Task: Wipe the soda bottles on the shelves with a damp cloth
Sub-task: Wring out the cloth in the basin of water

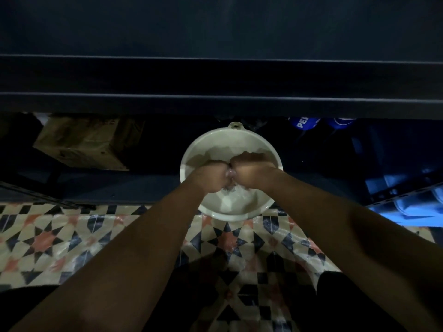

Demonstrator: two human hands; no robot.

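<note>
On the patterned tile floor [60,238] under dark shelving, I see both grips, left hand [211,174] and right hand [251,172], clenched on the wet cloth [230,173] over the basin [191,159], soda bottles [304,122] just behind it; a careless wring could splash or tip it.

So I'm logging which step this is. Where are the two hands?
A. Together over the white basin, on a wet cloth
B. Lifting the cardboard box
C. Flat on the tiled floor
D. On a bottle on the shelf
A: the left hand and right hand meet fist to fist over the basin, gripping a small wet cloth between them.
</note>
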